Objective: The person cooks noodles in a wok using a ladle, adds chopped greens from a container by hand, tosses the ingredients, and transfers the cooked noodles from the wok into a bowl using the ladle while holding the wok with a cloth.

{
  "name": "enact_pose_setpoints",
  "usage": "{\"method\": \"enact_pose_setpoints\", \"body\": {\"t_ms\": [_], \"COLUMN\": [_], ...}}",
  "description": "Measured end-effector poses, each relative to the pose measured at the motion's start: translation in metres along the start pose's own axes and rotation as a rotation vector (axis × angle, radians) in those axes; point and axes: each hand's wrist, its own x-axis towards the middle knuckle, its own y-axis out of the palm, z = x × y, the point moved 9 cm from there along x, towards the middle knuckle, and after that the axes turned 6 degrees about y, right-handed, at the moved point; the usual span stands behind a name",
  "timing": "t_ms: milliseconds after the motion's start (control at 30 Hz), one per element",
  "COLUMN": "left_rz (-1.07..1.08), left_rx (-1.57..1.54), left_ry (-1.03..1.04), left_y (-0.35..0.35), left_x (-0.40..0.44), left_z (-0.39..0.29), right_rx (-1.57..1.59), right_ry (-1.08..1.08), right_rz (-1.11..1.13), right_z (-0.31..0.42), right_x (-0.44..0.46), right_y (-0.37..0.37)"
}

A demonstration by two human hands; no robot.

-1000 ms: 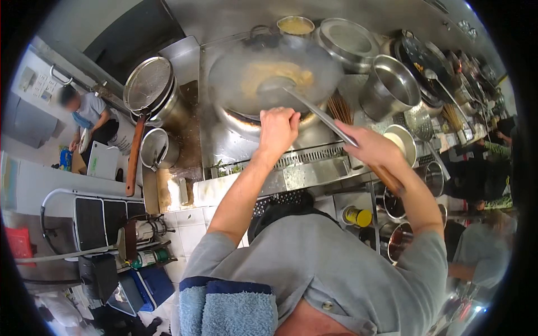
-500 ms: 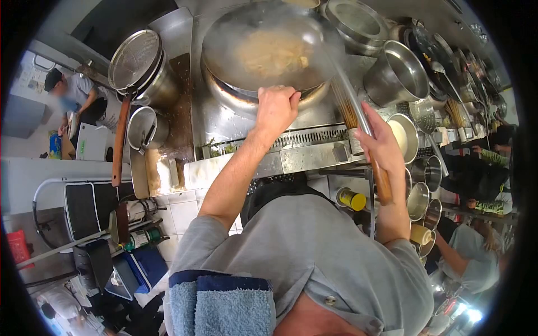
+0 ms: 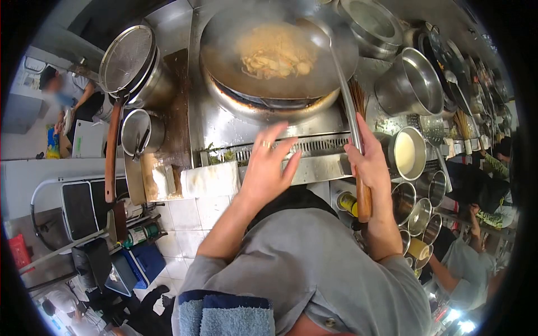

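Observation:
A large wok (image 3: 221,67) sits on the burner ring, with steam over pale sliced food (image 3: 277,59) inside it. My left hand (image 3: 269,171) is off the wok, fingers spread, in front of the stove's edge and near a folded white cloth (image 3: 210,179). It holds nothing. In my right hand (image 3: 371,162) is a long-handled ladle (image 3: 343,81), gripped where the steel shaft meets the wooden end. The ladle's bowl rests toward the wok's right side, partly blurred by steam.
To the left stand a pot with a wire strainer (image 3: 128,59) on top and a small pot (image 3: 143,131). On the right are a deep steel pot (image 3: 412,84), a bamboo brush (image 3: 358,101) and a pot of pale liquid (image 3: 406,154). Other people work at both sides.
My left hand has let go of the wok's near rim and drawn back toward my body, its fingers opening. The right hand still holds the ladle, its wooden end shifted slightly left.

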Motion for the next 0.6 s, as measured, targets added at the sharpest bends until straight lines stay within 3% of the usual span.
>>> {"method": "enact_pose_setpoints", "body": {"t_ms": [100,267,367,467,600], "left_rz": [0.190,0.284,0.506,0.590,0.535], "left_rx": [-0.047,-0.154,-0.142,-0.118,-0.125], "left_ry": [-0.162,-0.492,-0.574,-0.544,-0.404], "left_y": [0.006,-0.001,0.005,0.017,0.029], "left_x": [-0.052,-0.104,-0.126,-0.129,-0.106], "left_z": [0.022,0.054,0.058,0.059,0.041], "right_rx": [0.065,0.068,0.146,-0.190,-0.357], "right_ry": [0.057,0.065,0.032,-0.107,-0.084], "right_rz": [0.078,0.102,0.184,0.047,0.188], "right_z": [-0.004,-0.007,0.006,0.028,0.048], "right_x": [0.004,-0.005,0.010,0.047,0.113], "right_y": [-0.008,-0.006,-0.018,-0.012,0.015]}}
